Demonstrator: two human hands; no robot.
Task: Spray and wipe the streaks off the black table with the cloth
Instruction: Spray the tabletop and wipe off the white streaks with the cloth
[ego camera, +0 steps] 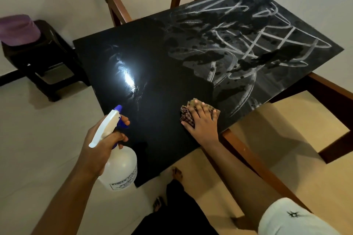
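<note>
Cloth (pixel 198 109) under right hand (pixel 203 123)

Black table (pixel 152 74): glossy top, left portion clean with a bright light glare. Right and far portion carries white streaks (pixel 254 44) and dark wet blotches. A checked cloth (pixel 188 113) lies flat near the front-right edge.

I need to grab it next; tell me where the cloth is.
In the head view, the checked brown cloth lies under the right hand, near the black table's right edge.
</note>
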